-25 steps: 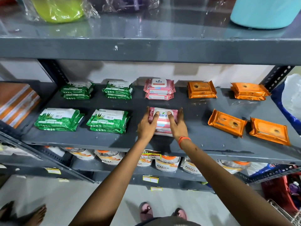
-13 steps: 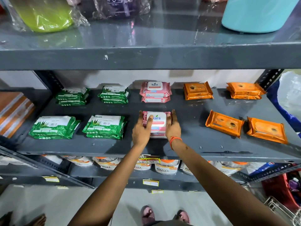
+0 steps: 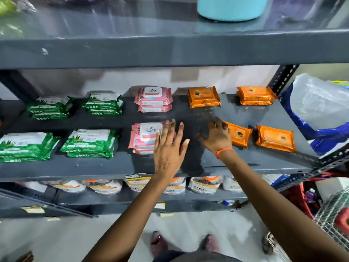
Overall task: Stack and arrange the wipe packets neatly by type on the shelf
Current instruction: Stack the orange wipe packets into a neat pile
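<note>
On the grey shelf [image 3: 188, 163], green wipe packets stand in stacks at back left [image 3: 50, 107], [image 3: 103, 104] and front left [image 3: 24, 145], [image 3: 89, 142]. Pink packets form a back stack [image 3: 153, 99] and a front stack [image 3: 144, 138]. Orange packets sit in back stacks [image 3: 204, 97], [image 3: 255, 95]; two lie singly and askew in front [image 3: 238, 135], [image 3: 274, 138]. My left hand [image 3: 170, 146] hovers open, fingers spread, over the right edge of the front pink stack. My right hand [image 3: 215, 136] is open, fingers at the left edge of the nearer front orange packet.
An upper shelf holds a teal container [image 3: 229, 7]. The lower shelf carries white and orange pouches [image 3: 204, 184]. A blue and white plastic sack [image 3: 321, 110] bulges at the right, with a wire basket [image 3: 334, 214] below it. My feet stand on the white floor.
Both hands let go of the front pink stack. My right hand moved right to the front orange packet; my left hand opened and shifted to the stack's right edge.
</note>
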Action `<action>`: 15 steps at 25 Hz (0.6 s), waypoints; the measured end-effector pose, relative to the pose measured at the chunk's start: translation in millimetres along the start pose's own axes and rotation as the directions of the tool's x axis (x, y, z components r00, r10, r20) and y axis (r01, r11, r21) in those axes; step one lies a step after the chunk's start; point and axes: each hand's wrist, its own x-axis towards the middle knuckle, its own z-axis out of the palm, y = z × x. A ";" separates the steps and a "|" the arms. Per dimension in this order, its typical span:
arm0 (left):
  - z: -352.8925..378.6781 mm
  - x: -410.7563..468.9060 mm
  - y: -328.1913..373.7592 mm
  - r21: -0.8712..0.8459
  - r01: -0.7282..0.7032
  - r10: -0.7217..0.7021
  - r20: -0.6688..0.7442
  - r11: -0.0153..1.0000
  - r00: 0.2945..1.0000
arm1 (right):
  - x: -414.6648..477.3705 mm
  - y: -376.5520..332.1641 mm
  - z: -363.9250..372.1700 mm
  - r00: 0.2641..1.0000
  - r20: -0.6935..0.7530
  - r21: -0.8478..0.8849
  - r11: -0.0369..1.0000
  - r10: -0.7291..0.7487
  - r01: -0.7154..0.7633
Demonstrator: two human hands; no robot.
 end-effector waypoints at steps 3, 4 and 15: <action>19.6 -1.7 34.2 -0.036 -0.046 0.046 -0.005 0.998 0.999 | 4.2 51.4 -13.5 0.994 0.088 -0.135 0.989 0.066 -0.054; 26.6 -2.3 40.7 -0.050 -0.057 0.058 0.010 0.997 0.998 | 8.2 65.7 -20.1 0.988 0.132 -0.176 0.982 0.085 -0.061; 63.1 -27.5 39.2 0.146 -0.041 -0.019 0.387 0.988 0.922 | 12.5 90.6 -37.7 0.972 0.224 -0.040 0.997 0.066 -0.059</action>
